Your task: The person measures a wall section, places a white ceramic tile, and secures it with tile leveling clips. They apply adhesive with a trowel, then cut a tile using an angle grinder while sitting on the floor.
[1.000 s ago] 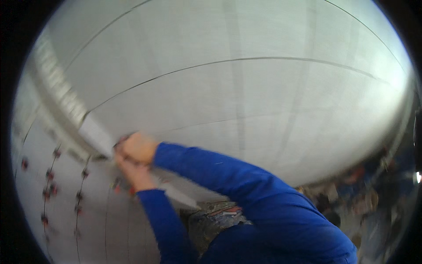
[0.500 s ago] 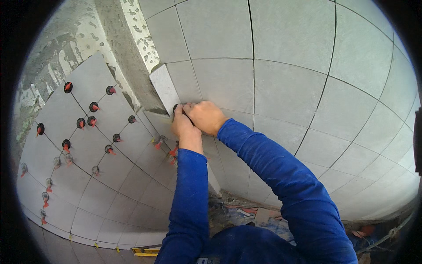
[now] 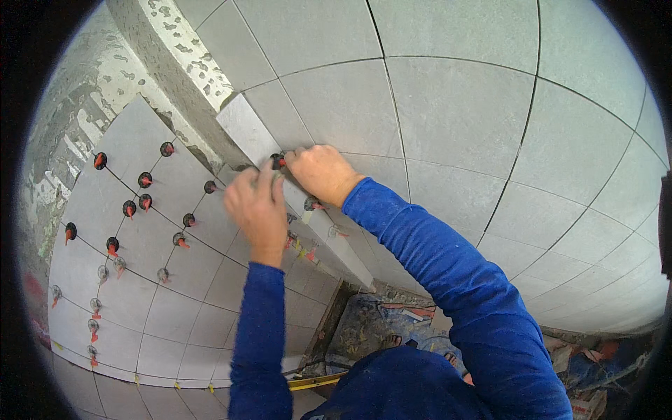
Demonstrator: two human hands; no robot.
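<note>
My right hand pinches the red handle of a black tile-leveling knob. The knob sits on the joint of a narrow grey tile strip at the wall corner. My left hand is just left of it, its fingers apart at the strip's edge and the index finger close to the knob. I see nothing held in that hand, though it is slightly blurred. Below my right hand a clear leveling knob with a red handle sits on the corner strip.
Grey wall tiles spread across the right. The left wall's tiles carry several black and clear knobs with red handles. Bare mortar runs up the corner. Low down are a yellow bar and floor debris.
My left hand has moved left and down, away from my right hand, and its fingers have spread. The black knob now shows its red handle in my right hand. The view has shifted slightly.
</note>
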